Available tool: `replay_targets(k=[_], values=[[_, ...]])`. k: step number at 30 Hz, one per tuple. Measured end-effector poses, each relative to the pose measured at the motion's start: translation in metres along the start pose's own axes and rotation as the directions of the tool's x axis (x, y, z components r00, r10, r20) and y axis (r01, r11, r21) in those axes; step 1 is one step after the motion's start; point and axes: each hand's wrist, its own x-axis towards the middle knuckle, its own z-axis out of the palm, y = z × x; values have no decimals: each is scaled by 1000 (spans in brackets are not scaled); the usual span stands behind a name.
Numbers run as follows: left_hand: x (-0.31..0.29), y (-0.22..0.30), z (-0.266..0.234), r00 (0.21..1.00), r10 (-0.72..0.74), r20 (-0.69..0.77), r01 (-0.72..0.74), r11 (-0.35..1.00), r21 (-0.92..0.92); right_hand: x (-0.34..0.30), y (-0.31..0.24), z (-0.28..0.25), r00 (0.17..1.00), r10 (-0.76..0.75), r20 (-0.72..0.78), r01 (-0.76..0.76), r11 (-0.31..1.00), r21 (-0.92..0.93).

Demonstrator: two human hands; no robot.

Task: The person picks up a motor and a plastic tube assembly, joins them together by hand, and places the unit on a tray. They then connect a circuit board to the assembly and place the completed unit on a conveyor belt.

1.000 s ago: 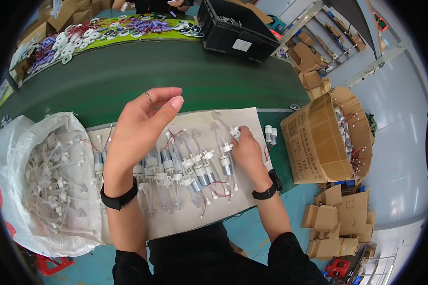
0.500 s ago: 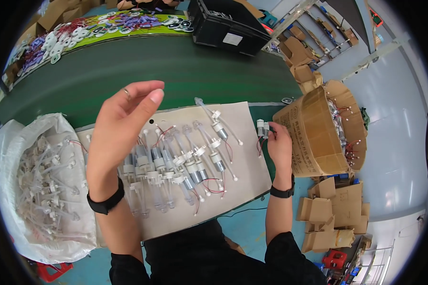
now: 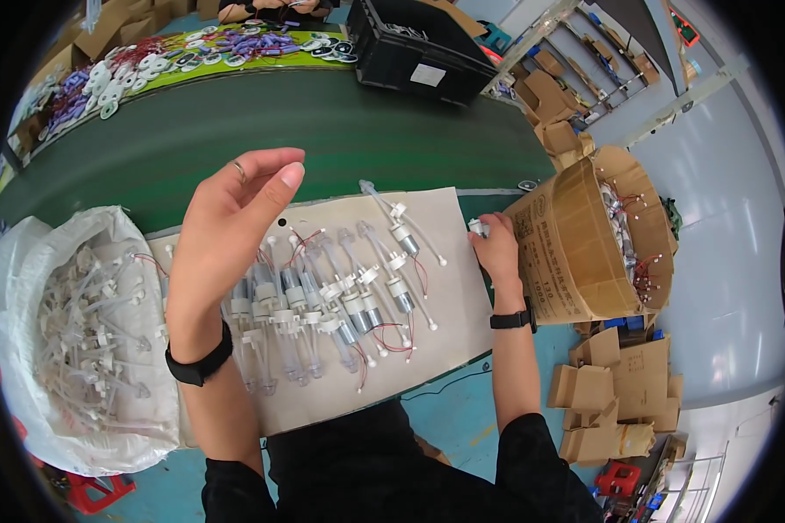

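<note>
My left hand (image 3: 235, 222) hovers over the left part of a beige board (image 3: 445, 349), its fingers curled with a gap to the thumb and nothing seen between them. Below and beside it lie several small silver-and-white motors (image 3: 401, 295), with red wires and clear plastic tubes attached. Past the board's right edge, my right hand (image 3: 497, 248) is closed on small motors (image 3: 478, 228). Only their pale ends show beyond the fingers; the rest is hidden by the hand.
To the left stands a white plastic bag (image 3: 148, 427) full of clear tubes with white fittings. A cardboard box (image 3: 558, 253) of wired motors is close to my right hand. Behind the board runs a green belt (image 3: 323, 122), with a black crate (image 3: 419, 52) at its far side.
My right hand has turned and moved slightly up and left, so the motors it holds are now mostly covered. My left hand has barely moved.
</note>
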Motion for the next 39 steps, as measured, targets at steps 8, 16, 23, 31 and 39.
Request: replay_targets(k=[8,16,23,31,39], values=[[-4,7,-5,1000,-17,11,16,1000,22,1,-5,7,989,-131,70,145,954,-262],[-15,29,-13,945,176,-275,-199,978,-58,-5,-2,-10,910,-376,-176,270,858,-437],[-120,89,-30,599,480,-640,-434,867,244,-4,-77,-54,877,-343,-337,449,835,317],[-219,62,-109,518,429,-740,70,841,537,-6,-184,-126,885,-364,-290,402,282,871],[-210,28,-140,832,347,-433,367,240,899,0,-178,-122,942,-229,-245,316,359,878]])
